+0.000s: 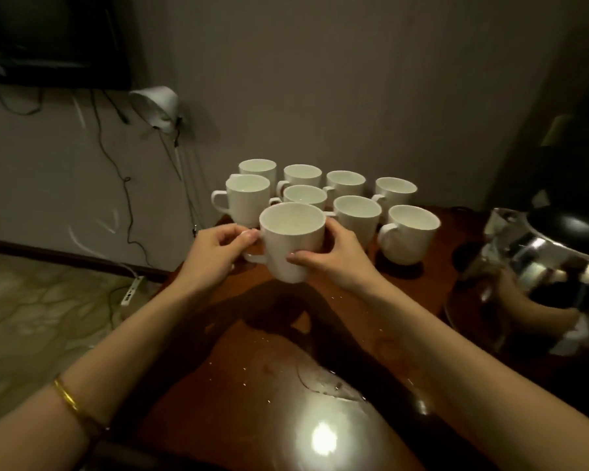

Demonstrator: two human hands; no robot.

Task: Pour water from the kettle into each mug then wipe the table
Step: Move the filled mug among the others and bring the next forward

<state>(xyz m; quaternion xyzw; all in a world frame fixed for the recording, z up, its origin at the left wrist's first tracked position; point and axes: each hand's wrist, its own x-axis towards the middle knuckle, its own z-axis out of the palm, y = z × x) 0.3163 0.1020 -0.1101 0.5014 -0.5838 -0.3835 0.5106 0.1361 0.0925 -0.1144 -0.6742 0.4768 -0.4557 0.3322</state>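
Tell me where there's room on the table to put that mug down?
The bare wood nearest the person, between the two forearms, is free but wet, with a puddle there. The held mug has space just below it. The table is crowded at the far edge, where mugs stand close together, and the kettle fills the right side.

Likely a home room: wall lamp point(157, 107), power strip point(131, 291), carpet point(31, 317).

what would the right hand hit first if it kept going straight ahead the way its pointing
Probably the mug just behind the held mug: the right hand points away from the person, up and slightly left, towards the cluster. Depth is hard to judge, so the middle mug could come first.
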